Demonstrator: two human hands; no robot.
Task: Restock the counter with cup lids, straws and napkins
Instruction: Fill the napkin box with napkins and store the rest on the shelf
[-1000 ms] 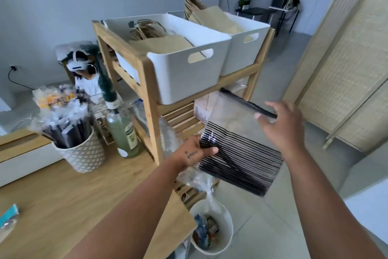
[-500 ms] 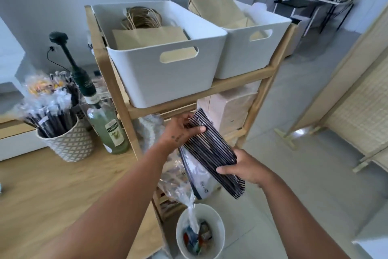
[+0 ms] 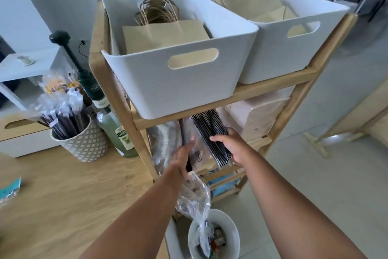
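A clear bag of black straws (image 3: 210,130) is partly inside the second tier of the wooden shelf rack (image 3: 235,94). My right hand (image 3: 231,145) grips the bag's lower end. My left hand (image 3: 182,153) lies flat, fingers together, against the bag's left side and other clear packaging there. A patterned cup (image 3: 81,143) on the wooden counter (image 3: 63,195) holds several wrapped black straws. A pale napkin pack (image 3: 256,116) sits on the same shelf, to the right of the bag.
Two white bins (image 3: 180,78) with brown paper bags fill the top shelf. A green syrup bottle (image 3: 119,130) stands beside the cup. A white waste bin (image 3: 214,235) with a crumpled plastic bag (image 3: 195,195) hanging over it sits on the floor below. A woven screen stands at the right.
The straw bag has moved from open air in front of the rack into the second shelf. Both hands moved forward with it; my left hand shifted from gripping to resting flat.
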